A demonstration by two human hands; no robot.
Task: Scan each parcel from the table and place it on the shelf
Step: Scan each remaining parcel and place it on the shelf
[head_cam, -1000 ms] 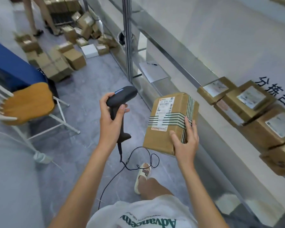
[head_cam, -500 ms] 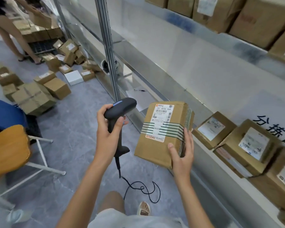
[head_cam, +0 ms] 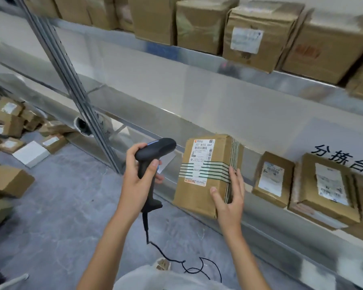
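Before the shelf (head_cam: 199, 130), right hand (head_cam: 228, 197) gripping parcel (head_cam: 205, 174), left hand (head_cam: 138, 174) clutching scanner (head_cam: 153, 151), boxes (head_cam: 275, 178) just beside

One head-worn camera looks forward and down, close over both forearms, toward the shelf (head_cam: 218, 126)

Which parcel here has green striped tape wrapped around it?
The parcel gripped by the right hand, beside the scanner in the left hand. The parcels on the lower shelf show only white labels.
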